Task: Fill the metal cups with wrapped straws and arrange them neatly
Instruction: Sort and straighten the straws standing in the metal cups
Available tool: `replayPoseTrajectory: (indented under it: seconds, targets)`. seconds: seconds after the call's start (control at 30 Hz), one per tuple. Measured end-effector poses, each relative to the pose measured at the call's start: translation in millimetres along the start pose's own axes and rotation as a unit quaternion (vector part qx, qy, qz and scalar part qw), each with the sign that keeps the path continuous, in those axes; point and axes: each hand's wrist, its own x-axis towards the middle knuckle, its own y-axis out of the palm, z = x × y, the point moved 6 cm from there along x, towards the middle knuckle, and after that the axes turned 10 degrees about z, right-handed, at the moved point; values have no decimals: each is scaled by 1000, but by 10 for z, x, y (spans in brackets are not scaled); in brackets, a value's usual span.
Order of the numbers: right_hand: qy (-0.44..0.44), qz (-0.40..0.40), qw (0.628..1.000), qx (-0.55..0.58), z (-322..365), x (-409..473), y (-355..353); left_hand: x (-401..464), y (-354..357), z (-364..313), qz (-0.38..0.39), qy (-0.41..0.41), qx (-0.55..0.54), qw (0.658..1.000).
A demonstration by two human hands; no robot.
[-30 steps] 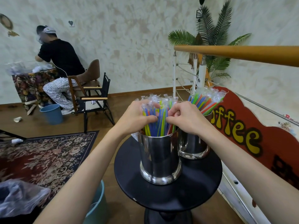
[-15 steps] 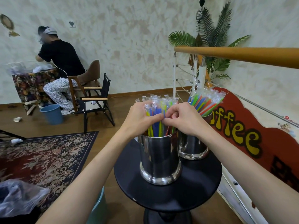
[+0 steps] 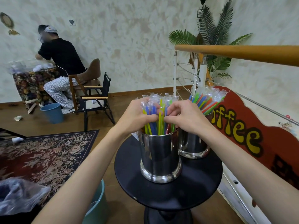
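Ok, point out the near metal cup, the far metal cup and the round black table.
near metal cup [image 3: 160, 156], head view, middle of its shiny wall.
far metal cup [image 3: 194, 146], head view, visible lower wall.
round black table [image 3: 197, 180], head view, bare top right of the near cup.

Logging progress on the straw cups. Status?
Left hand and right hand both grip wrapped straws in near metal cup. Far cup filled, straws splayed. Nothing obstructing.

Two bare forearms, no sleeves; left hand [image 3: 137, 117] and right hand [image 3: 186, 117] ungloved, without rings.
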Motion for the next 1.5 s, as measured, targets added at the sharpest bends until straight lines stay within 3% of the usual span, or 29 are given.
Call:
replayPoseTrajectory:
  seconds: [0.57, 0.8, 0.9, 1.1, 1.27, 1.5]
  targets:
    - [10, -6, 1000, -19, 5, -14, 11, -21, 48, -8, 15, -12, -25, 999]
    - [18, -25, 999, -28, -4, 2, 10, -62, 5, -68, -132, -4, 91, 987]
    - [23, -30, 998, -48, 1, 18, 13, -94, -26, -113, -157, 22, 130, 979]
    - [28, -22, 997, -67, 17, 26, 4, -104, -170, -102, -182, 39, 63, 980]
    - [27, -15, 997, -68, 16, 15, -6, -85, -143, -11, -168, 3, 7, 986]
    - [25, -14, 997, -68, 26, 19, -5, -56, -56, -21, -135, -33, 98, 985]
